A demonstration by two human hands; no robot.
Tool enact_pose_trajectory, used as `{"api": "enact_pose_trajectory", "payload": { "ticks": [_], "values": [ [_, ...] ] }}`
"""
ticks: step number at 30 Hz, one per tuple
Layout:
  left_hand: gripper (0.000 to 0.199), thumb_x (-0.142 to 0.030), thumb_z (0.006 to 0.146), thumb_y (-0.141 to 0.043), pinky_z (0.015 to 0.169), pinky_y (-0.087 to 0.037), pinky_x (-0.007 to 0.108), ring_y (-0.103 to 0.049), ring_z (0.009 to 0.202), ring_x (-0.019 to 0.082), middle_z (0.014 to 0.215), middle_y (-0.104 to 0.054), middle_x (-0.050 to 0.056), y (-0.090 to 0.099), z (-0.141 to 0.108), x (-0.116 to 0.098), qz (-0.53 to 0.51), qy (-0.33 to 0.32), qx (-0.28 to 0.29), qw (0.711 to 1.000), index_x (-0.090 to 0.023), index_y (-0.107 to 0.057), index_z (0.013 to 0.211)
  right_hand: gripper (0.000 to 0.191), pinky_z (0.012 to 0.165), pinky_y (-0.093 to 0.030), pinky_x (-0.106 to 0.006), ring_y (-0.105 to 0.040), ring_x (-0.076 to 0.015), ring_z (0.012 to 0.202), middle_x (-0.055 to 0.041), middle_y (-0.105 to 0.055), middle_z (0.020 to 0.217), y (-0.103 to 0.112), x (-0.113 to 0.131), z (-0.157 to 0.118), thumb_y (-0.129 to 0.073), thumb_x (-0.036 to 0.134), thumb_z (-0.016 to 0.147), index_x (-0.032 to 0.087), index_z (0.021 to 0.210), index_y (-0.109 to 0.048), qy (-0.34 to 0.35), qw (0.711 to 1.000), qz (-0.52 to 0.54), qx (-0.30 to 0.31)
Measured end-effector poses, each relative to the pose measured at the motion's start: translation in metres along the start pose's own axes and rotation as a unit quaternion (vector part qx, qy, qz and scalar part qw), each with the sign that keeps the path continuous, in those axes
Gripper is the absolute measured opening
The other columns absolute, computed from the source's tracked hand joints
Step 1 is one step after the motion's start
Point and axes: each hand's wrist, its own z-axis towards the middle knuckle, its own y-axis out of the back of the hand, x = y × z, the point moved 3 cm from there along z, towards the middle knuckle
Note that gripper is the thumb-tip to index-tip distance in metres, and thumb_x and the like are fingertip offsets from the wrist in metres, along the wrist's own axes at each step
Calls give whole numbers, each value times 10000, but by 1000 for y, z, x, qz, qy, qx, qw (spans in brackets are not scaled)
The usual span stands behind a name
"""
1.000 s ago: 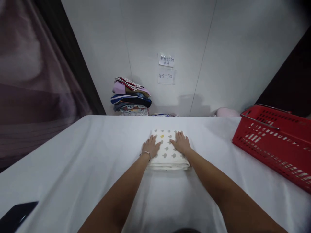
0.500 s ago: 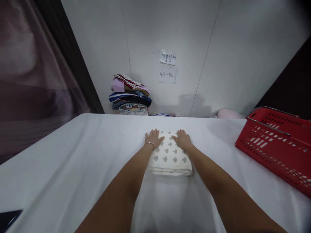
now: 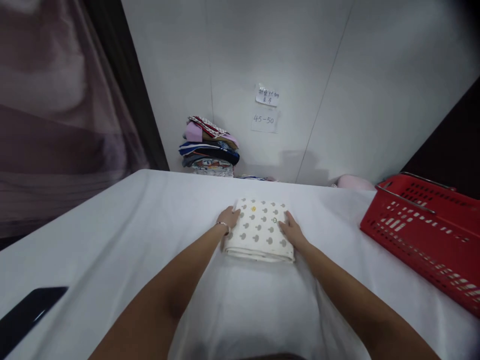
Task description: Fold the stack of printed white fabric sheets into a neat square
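Note:
A folded white cloth (image 3: pixel 258 231) with rows of grey tree-like prints lies flat on the white-covered table, its layered folded edge facing me. Two small marks, one yellow and one green, show on its top. At its left edge my left hand (image 3: pixel 228 218), with a bracelet at the wrist, grips the side, thumb on top. My right hand (image 3: pixel 293 232) holds the opposite edge in the same way, with thumb and a finger over the top. The other fingertips of both hands are partly hidden along the cloth's sides.
A red plastic basket (image 3: pixel 423 240) with metal handles stands at the right. Behind the table rises a stack of folded fabrics (image 3: pixel 210 147), with a pink item (image 3: pixel 354 182) farther right. A dark flat object (image 3: pixel 32 312) lies front left. Paper notes (image 3: pixel 265 120) hang on the wall.
My hands have gone from lying spread on the cloth's far part to holding its two side edges. More of the printed top now shows. The view has shifted slightly.

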Motion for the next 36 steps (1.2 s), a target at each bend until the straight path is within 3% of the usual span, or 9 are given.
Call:
{"api": "enact_pose_trajectory", "payload": {
  "ticks": [6,9,12,17,19,22,26,32,36],
  "values": [
    [630,-655,741,-383,768,-438,334,-568,1018,293,1131,-597,161,2,-52,18,-2,59,29,998,-139,-556,1057,773,959,-404,-346,-457,-241,1181,-74,-448,1336,3,-2,-65,-628,332,658,199,1363,-339,-52,994,91,3],
    [627,-670,726,-389,734,-438,328,-580,988,290,1086,-618,160,2,-69,18,-13,59,14,998,-136,-568,1001,797,953,-412,-344,-470,-229,1170,-80,-426,1353,1,2,-68,-613,233,628,187,1368,-319,-52,992,111,9],
    [633,-694,720,-373,721,-436,334,-597,940,284,1044,-634,148,3,-81,22,-9,59,-37,998,-157,-557,1000,788,987,-379,-349,-451,-217,1189,-66,-422,1357,-1,1,-62,-603,196,618,199,1358,-332,-1,995,94,14],
    [666,-703,727,-357,753,-434,344,-583,973,285,1082,-617,148,5,-95,26,-15,72,-65,995,-160,-524,1074,700,999,-354,-413,-418,-233,1217,-70,-417,1360,3,2,-61,-562,266,699,220,1357,-329,84,995,-45,25],
    [666,-687,735,-368,770,-431,335,-570,1005,280,1117,-603,150,6,-99,28,-24,74,-37,996,-151,-517,1102,641,1026,-299,-451,-319,-254,1281,-86,-345,1405,6,13,-69,-530,293,740,207,1349,-348,159,976,-146,12],
    [639,-635,699,-494,759,-435,296,-570,1013,255,1152,-591,127,8,-105,33,-40,63,16,997,-164,-506,1131,534,1061,-182,-480,-178,-249,1338,-80,-250,1451,0,33,-91,-429,355,840,200,1346,-357,282,917,-280,25],
    [629,-560,647,-608,704,-446,270,-612,892,213,1123,-611,76,6,-110,43,-52,37,31,997,-219,-485,1162,500,1055,-135,-499,-231,-250,1321,-87,-347,1406,-17,35,-113,-334,454,895,204,1325,-391,328,855,-389,104],
    [592,-575,688,-569,695,-461,259,-604,838,174,1041,-626,48,4,-120,52,-121,14,-19,992,-218,-496,1155,484,1032,-180,-497,-284,-245,1297,-87,-400,1375,-14,29,-116,-323,485,896,224,1288,-437,333,848,-398,109],
    [386,-473,734,-572,757,-462,253,-568,883,147,1072,-579,27,7,-145,52,-153,-100,-117,976,-227,-582,1032,352,1017,-215,-484,-377,-241,1231,-76,-546,1234,-14,43,-120,-385,396,896,231,1153,-559,391,851,-341,86]
  ]
}}
